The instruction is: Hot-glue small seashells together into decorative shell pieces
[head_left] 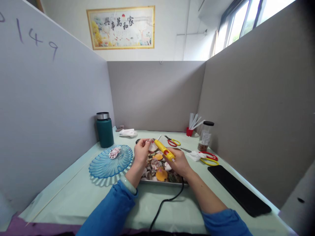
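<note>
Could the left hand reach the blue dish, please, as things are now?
Probably yes: the blue dish lies close to the left hand, and nothing visible stands between them. However, this hand seems to pinch a white shell, so it may need freeing first.

Daylight glares through the upper-right window (238, 28), leaving the right partition (256, 108) in shadow.

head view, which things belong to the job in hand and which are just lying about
In the job, it seems:
- yellow glue gun in right hand
- pale piece in left hand
- tray of shells

Likely just lying about:
- green bottle
- black slab
</note>
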Action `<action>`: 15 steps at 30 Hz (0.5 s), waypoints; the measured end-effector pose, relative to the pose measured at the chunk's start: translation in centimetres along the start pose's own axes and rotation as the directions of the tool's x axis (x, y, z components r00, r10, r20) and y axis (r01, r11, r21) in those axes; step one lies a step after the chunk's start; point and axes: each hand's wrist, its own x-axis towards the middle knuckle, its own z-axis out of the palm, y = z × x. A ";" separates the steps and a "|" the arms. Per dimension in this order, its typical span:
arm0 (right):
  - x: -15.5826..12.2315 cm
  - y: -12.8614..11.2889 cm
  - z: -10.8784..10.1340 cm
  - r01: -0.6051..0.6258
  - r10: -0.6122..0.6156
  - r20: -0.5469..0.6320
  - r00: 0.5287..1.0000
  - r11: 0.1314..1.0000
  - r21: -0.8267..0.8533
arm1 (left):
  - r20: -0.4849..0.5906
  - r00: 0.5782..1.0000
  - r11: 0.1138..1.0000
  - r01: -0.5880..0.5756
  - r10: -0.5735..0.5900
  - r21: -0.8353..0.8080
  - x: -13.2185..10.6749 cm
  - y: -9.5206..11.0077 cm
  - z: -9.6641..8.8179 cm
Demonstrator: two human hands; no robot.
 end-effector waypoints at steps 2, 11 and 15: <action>0.0 0.0 0.0 0.003 -0.003 0.005 1.000 1.000 0.003 | 0.005 1.000 1.000 0.002 -0.002 -0.002 0.0 0.0 0.0; 0.0 -0.2 -0.1 0.007 -0.007 0.017 1.000 1.000 0.011 | -0.006 1.000 1.000 0.003 -0.003 0.002 0.0 0.1 0.1; 0.0 -0.2 -0.1 -0.002 0.002 0.001 1.000 1.000 0.013 | -0.027 1.000 1.000 -0.013 0.014 0.008 0.0 0.0 0.1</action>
